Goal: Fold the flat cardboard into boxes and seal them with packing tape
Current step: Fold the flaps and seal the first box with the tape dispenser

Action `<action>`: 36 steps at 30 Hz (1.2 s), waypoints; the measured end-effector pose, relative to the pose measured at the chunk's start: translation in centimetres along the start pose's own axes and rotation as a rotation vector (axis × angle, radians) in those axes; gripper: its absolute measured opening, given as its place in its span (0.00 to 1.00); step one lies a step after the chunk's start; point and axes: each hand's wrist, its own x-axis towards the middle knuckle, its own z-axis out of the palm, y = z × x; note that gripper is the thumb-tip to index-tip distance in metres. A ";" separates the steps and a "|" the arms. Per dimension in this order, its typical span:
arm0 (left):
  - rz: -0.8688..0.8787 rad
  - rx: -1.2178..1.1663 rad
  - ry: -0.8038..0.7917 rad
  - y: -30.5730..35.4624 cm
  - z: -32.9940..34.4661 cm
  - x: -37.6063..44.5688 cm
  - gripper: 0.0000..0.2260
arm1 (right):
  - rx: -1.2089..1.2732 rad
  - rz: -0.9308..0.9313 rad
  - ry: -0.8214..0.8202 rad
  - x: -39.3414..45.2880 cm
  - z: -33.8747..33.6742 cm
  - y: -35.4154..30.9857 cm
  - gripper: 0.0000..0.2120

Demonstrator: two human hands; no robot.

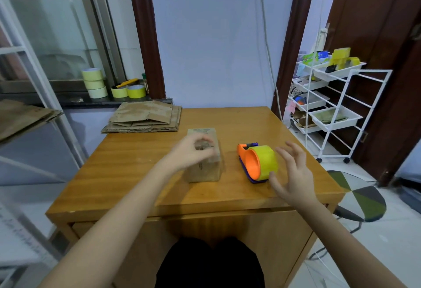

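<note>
The box (204, 155) stands mid-bench, the left hand (193, 151) curled over its top, blurred. The tape dispenser (257, 162) lies just right of it, long axis running near to far; the right hand (293, 174), fingers spread, hovers beside its roll, nearest. Flat cardboard (145, 117) sits far left; nothing blocks.

A shiny brown wooden table (141, 169) is seen in front of a pale blue wall (216, 37). Left of the table, a big glass window (57, 37) is set. Right of the table, a white wire rack with trays (337, 96) is placed beside a dark brown wooden door (376, 26). A round patchwork stool (362, 203) is parked on the pale tiled floor (387, 242).
</note>
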 end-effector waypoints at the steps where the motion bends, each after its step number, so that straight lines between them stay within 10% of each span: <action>1: -0.015 -0.155 0.054 0.1 -0.5 -0.1 0.13 | 0.015 -0.022 0.053 0.4 0.1 -0.8 0.23; 6: -0.155 -0.577 0.367 -2.2 -1.2 -1.4 0.16 | 0.416 0.107 -0.081 2.3 2.7 -6.3 0.24; 10: -0.292 -0.726 0.313 -4.0 2.1 -3.4 0.23 | 0.900 0.653 -0.362 3.0 6.3 -10.1 0.24; 16: -0.300 -0.859 0.221 -3.0 5.1 -3.9 0.29 | 1.002 0.854 -0.427 2.3 10.1 -11.3 0.36; 25: -0.218 -0.845 0.246 -4.3 4.1 -5.8 0.20 | 0.969 0.691 -0.443 2.1 7.0 -9.4 0.15; 29: -0.087 -0.652 0.265 -6.5 2.0 -7.0 0.23 | 0.733 0.297 -0.375 1.9 5.1 -7.5 0.29; 36: 0.069 -0.247 0.219 -7.7 1.6 -6.7 0.26 | 0.528 0.001 -0.469 3.5 4.8 -6.3 0.18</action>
